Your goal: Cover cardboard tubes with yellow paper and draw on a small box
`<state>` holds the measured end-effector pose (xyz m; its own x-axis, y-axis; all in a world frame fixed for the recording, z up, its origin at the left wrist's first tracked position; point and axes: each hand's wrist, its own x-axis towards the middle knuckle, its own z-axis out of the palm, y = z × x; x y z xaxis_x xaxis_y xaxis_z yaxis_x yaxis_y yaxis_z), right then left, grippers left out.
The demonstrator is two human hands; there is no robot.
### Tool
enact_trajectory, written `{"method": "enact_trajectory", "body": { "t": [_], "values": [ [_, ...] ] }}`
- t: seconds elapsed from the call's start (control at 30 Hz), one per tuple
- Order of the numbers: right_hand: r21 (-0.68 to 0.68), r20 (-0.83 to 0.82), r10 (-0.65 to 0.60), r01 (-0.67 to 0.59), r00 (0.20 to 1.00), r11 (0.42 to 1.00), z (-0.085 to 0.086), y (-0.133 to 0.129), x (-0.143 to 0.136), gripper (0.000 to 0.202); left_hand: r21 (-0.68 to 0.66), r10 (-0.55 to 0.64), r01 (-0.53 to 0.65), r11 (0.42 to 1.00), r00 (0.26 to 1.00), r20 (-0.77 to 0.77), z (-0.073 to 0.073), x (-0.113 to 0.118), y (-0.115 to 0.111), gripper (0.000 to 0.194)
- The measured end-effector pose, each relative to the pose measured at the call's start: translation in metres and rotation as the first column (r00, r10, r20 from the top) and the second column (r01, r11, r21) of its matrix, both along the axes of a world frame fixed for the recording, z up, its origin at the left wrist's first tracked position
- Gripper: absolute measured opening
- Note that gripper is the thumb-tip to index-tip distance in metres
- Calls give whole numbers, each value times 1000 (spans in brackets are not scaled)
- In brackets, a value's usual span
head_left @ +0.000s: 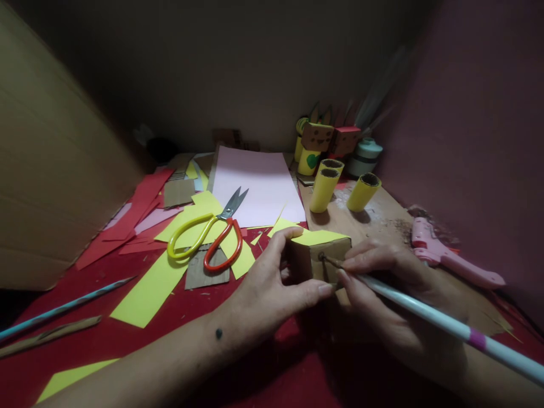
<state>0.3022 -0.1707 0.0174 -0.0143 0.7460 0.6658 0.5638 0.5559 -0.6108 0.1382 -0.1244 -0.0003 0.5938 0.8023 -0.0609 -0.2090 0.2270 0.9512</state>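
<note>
My left hand (276, 280) grips a small cardboard box (304, 258) between thumb and fingers. Yellow paper (323, 237) covers the box's top, and one brown face is turned toward my right hand. A slim paintbrush (429, 313) with a white handle and a purple band is pinched in my right hand (395, 294). Its thin brown tip touches the box face at a small dark round mark. To the left, scissors (229, 212) with one yellow and one red handle lie with their blades slightly apart on yellow paper strips (147, 294).
Yellow tubes (325, 191) and decorated cardboard-headed figures (317, 139) stand behind the box. A pink glue gun (450, 255) lies at right. Pink paper (255, 181), red strips (142, 207) and a blue stick (63, 306) lie about. A tall cardboard panel (55, 153) borders the left.
</note>
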Motion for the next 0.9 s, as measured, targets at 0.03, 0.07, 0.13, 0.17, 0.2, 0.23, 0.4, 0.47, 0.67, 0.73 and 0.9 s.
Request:
{"method": "enact_trajectory", "body": {
  "t": [0.03, 0.07, 0.13, 0.17, 0.2, 0.23, 0.4, 0.47, 0.67, 0.73, 0.9],
  "values": [
    [10, 5, -5, 5, 1000, 1000, 0, 0, 0, 18, -1, -2, 2, 1000, 1000, 2, 0, 0, 0, 61],
    [18, 11, -8, 8, 1000, 1000, 0, 0, 0, 18, -2, -4, 4, 1000, 1000, 3, 0, 0, 0, 61],
    [21, 17, -13, 12, 1000, 1000, 0, 0, 1, 18, -1, -8, 8, 1000, 1000, 4, 1, 0, 0, 61],
    [17, 19, -13, 13, 1000, 1000, -1, 0, 1, 18, -2, -9, 9, 1000, 1000, 3, 1, 0, 0, 61],
    [13, 19, -11, 10, 1000, 1000, -1, 0, 1, 18, -4, -10, 10, 1000, 1000, 3, 1, 0, 0, 60],
    [10, 15, -7, 7, 1000, 1000, -1, 0, 1, 18, -5, -9, 9, 1000, 1000, 2, 1, 0, 0, 61],
    [21, -14, 25, -25, 1000, 999, -2, 1, 0, 18, -4, -10, 10, 1000, 1000, -7, 0, 0, 1, 60],
    [21, -9, 22, -22, 1000, 1000, -3, 1, 0, 19, -2, -9, 9, 1000, 1000, -7, 0, 0, 0, 59],
    [5, -22, 73, -73, 997, 997, -4, 1, 2, 20, 10, 4, -4, 1000, 1000, -18, -1, 0, 0, 61],
    [13, -19, 81, -80, 997, 997, -4, 1, 2, 21, 10, 4, -3, 1000, 1000, -20, -1, 0, 0, 61],
    [13, -14, 96, -96, 995, 995, -5, 2, 2, 20, 15, -3, 3, 1000, 1000, -11, -2, -1, 0, 61]
  ]
}}
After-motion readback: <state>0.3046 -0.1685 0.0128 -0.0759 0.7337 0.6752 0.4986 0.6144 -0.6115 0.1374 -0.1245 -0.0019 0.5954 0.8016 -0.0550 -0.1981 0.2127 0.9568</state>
